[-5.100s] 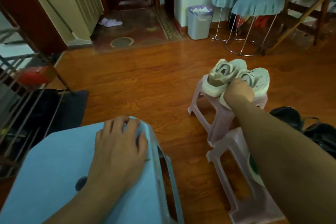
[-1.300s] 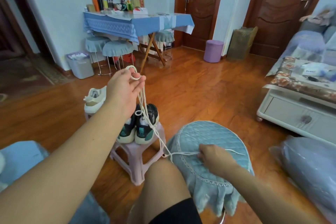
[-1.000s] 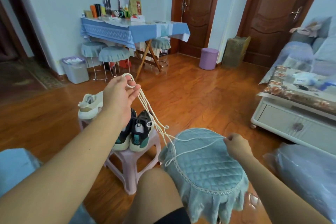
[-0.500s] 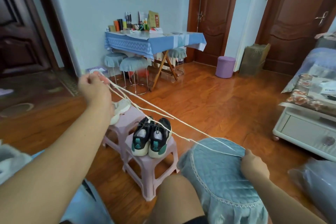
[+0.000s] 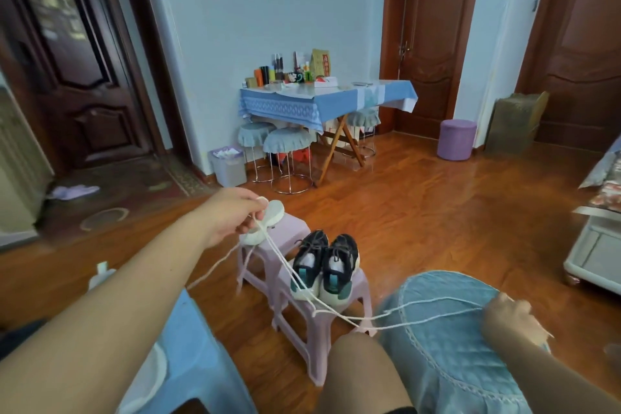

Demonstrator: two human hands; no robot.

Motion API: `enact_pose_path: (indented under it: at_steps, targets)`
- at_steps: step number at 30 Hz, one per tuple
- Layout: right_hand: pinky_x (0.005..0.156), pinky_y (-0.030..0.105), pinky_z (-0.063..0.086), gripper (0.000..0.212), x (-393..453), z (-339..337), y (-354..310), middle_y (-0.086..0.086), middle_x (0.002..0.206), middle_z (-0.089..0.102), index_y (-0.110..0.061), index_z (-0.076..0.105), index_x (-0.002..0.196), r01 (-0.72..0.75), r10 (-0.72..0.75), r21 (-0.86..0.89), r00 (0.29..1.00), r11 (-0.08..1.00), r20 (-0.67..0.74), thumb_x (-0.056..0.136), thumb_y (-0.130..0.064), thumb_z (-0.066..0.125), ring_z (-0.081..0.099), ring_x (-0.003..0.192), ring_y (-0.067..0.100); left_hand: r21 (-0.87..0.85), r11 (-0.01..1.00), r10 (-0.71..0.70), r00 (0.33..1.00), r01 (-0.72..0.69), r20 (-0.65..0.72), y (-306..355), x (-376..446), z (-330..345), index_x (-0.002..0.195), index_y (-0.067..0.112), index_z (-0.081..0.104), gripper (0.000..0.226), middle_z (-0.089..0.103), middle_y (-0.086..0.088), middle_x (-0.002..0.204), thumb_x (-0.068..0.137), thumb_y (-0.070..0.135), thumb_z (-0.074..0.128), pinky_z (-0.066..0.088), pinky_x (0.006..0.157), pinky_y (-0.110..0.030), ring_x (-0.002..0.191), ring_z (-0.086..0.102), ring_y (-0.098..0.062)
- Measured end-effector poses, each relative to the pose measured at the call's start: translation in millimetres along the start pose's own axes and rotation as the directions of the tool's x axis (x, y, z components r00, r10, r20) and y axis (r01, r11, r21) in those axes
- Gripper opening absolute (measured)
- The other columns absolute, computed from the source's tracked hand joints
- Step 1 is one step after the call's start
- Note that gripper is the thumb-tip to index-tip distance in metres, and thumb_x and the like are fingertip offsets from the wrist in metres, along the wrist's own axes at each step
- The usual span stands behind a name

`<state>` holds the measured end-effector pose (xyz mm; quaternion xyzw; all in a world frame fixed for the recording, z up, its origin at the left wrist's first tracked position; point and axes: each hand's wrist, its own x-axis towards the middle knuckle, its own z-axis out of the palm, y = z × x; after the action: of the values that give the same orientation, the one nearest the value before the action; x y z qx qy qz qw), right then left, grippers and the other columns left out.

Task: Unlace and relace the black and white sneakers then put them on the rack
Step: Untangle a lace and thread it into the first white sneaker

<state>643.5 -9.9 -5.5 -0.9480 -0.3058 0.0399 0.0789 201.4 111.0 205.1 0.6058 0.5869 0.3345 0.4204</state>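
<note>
Left hand raised out front, fingers pinching one end of white shoelace — loose tails dangling below the fist. Right hand low over blue quilted stool cover, fingers curled round the lace's other end. Lace strung slack between both, crossing before the black and white sneakers. Sneakers side by side, touching, on near pink plastic stool, still laced dark. Pale shoe on second pink stool just behind, partly hidden by left hand. Bare knee at bottom centre.
</note>
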Motion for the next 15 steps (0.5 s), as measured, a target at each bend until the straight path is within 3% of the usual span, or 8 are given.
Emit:
enact_pose_path:
  at_steps: [2,4,5,7,9,10,12,15]
  targets:
    - [0.089,0.041,0.055,0.033,-15,-9,-27,0.008,0.124,0.048,-0.017,0.050,0.130,0.109,-0.112,-0.052,0.992,0.993,-0.062,0.096,-0.018,0.050,0.061,0.115,0.030,-0.075,0.997,-0.002,0.998,0.006,0.060,11,-13,6,0.105,-0.004,0.071,0.018,0.070,-0.013,0.082,0.098,0.010,0.062,0.043,0.054,-0.026,0.062,0.057,-0.017]
    - [0.087,0.039,0.055,0.027,-37,-25,-68,0.010,0.124,0.052,-0.016,0.055,0.122,0.373,-0.374,0.083,0.928,0.924,-0.012,0.096,-0.015,0.053,0.064,0.107,0.029,-0.164,0.986,0.015,0.994,0.003,0.108,21,-22,13,0.109,-0.005,0.069,0.020,0.074,-0.014,0.088,0.100,0.010,0.060,0.043,0.058,-0.026,0.064,0.061,-0.019]
    - [0.084,0.035,0.055,0.021,-53,-36,-91,0.008,0.118,0.060,-0.018,0.062,0.117,0.486,-0.508,0.234,0.861,0.842,0.036,0.097,-0.016,0.053,0.066,0.099,0.024,-0.205,0.979,0.022,0.992,0.004,0.123,25,-25,16,0.109,-0.004,0.069,0.019,0.076,-0.014,0.091,0.100,0.010,0.059,0.043,0.060,-0.027,0.066,0.063,-0.019]
    - [0.069,0.018,0.049,0.013,-91,-65,-133,-0.004,0.095,0.066,-0.028,0.071,0.103,0.580,-0.723,0.541,0.687,0.609,0.077,0.100,-0.027,0.059,0.062,0.081,0.008,-0.273,0.962,0.042,0.987,0.003,0.158,32,-28,23,0.110,-0.001,0.069,0.018,0.077,-0.014,0.097,0.101,0.011,0.060,0.044,0.062,-0.028,0.068,0.065,-0.019]
    - [0.067,0.010,0.041,0.014,-122,-90,-160,-0.007,0.095,0.060,-0.035,0.072,0.108,0.626,-0.873,0.686,0.487,0.371,0.026,0.097,-0.036,0.064,0.056,0.083,0.001,-0.316,0.949,0.068,0.979,-0.004,0.193,37,-30,30,0.110,0.000,0.069,0.018,0.077,-0.014,0.097,0.101,0.012,0.060,0.045,0.060,-0.026,0.068,0.065,-0.018]
    - [0.069,0.011,0.040,0.010,-131,-96,-168,-0.006,0.095,0.057,-0.037,0.072,0.103,0.645,-0.903,0.702,0.429,0.302,-0.005,0.096,-0.035,0.066,0.055,0.084,0.002,-0.330,0.944,0.080,0.975,-0.007,0.209,39,-30,34,0.110,0.000,0.069,0.018,0.077,-0.013,0.095,0.101,0.012,0.059,0.045,0.059,-0.026,0.068,0.065,-0.017]
    - [0.072,0.017,0.039,0.021,-130,-100,-174,-0.008,0.088,0.055,-0.042,0.067,0.079,0.681,-0.911,0.688,0.406,0.249,-0.072,0.095,-0.028,0.069,0.052,0.078,0.002,-0.350,0.937,0.094,0.968,-0.007,0.231,42,-29,42,0.105,0.002,0.070,0.016,0.074,-0.011,0.088,0.102,0.011,0.057,0.045,0.059,-0.026,0.066,0.063,-0.016]
    - [0.066,0.019,0.042,0.032,-112,-102,-164,-0.009,0.077,0.057,-0.040,0.064,0.065,0.659,-0.897,0.691,0.441,0.297,-0.035,0.092,-0.027,0.072,0.052,0.067,0.002,-0.371,0.928,0.112,0.968,-0.022,0.223,44,-26,53,0.096,0.005,0.072,0.014,0.067,-0.008,0.077,0.101,0.010,0.059,0.045,0.059,-0.027,0.061,0.056,-0.016]
